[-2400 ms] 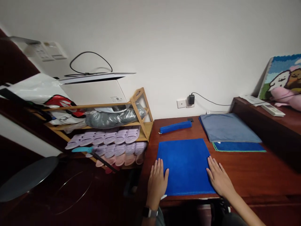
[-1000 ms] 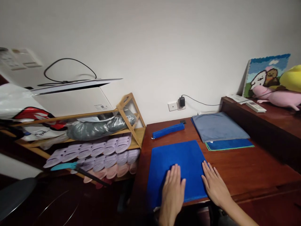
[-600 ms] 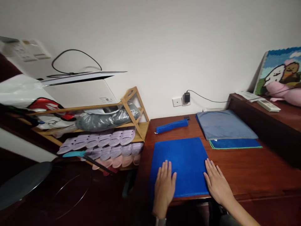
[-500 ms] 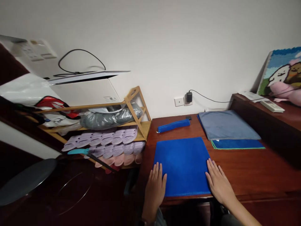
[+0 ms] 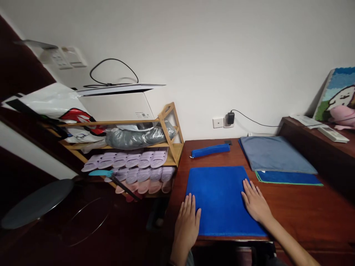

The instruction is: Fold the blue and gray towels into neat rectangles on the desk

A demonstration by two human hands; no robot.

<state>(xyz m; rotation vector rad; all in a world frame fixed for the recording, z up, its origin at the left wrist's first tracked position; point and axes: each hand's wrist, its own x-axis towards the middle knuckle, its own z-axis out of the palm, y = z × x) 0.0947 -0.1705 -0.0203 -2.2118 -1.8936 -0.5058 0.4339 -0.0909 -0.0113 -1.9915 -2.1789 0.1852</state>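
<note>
Fingers [image 5: 193, 201] lie straight, bunched on the left hand [image 5: 186, 223], slightly fanned on the right hand [image 5: 256, 202]! Left's back from the flat blue cloth's [image 5: 220, 199] middle to its edge; both sides look steadied, tabletop [image 5: 294, 207] beneath it, rolled cloth [image 5: 210, 150] beyond.

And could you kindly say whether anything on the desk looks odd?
Nothing looks spilled or damaged. Only the green-edged cloth seems askew, its near edge jutting out from under the grey cloth. The blue cloth between left hand and right hand lies flat.
</note>
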